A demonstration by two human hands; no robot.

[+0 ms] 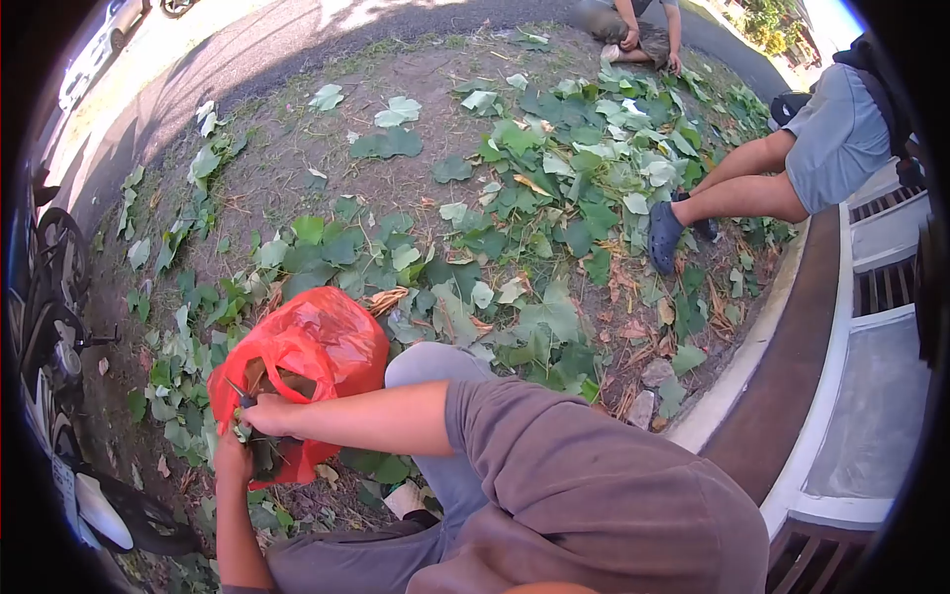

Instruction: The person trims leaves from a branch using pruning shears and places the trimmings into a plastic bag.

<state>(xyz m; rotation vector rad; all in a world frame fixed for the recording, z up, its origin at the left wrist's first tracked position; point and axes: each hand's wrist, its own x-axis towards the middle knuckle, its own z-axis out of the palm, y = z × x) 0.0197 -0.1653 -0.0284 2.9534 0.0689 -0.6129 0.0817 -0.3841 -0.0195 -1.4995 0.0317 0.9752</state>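
A red plastic bag (pixel 332 342) stands with its mouth open on the leaf-strewn ground in front of me. My right hand (pixel 269 416) is closed at the bag's opening around a small dark pointed tool (pixel 238 390), whose exact kind I cannot make out. Just below it, my left hand (pixel 234 455) is closed, with a bit of green plant (pixel 241 433) at its fingertips. Both hands are close together at the near side of the bag. Dark material shows inside the bag, partly hidden by my right forearm and the red plastic.
Large cut green leaves (pixel 554 178) cover much of the soil. One person in grey shorts (pixel 841 134) sits at right on the kerb (pixel 737 386); another person (pixel 643 40) crouches at the back. Bicycles or motorbikes (pixel 64 257) stand at left, and a drain grate (pixel 886 287) at right.
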